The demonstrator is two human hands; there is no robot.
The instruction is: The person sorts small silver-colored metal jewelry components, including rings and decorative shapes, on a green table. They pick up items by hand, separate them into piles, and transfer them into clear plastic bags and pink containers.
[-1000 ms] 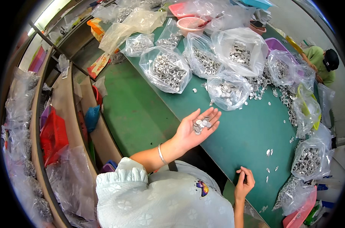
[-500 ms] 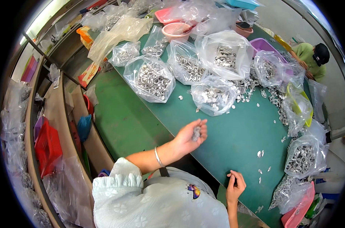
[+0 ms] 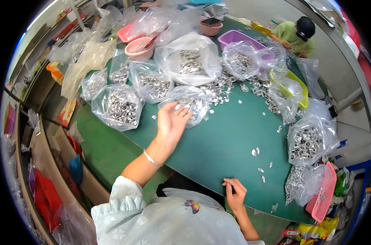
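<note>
My left hand reaches over a small clear plastic bag holding small flat silvery metal pieces. Its fingers are stretched and apart, with the tips over the bag's mouth; some pieces show between thumb and fingers, and I cannot tell whether any still touch the hand. At the near edge of the green table rests my right hand, loosely bent, with nothing visible in it. Several loose metal pieces lie on the tabletop to the right of it.
Bags of metal parts line the far side, with a large open bag behind. A purple basket, a yellow-green basket and a pink basket stand rightward. A person in a green shirt sits across.
My left hand, earlier cupped around small metal pieces near the table edge, has moved forward over the small bag and its fingers have opened. The view has shifted; my right hand stays at the edge.
</note>
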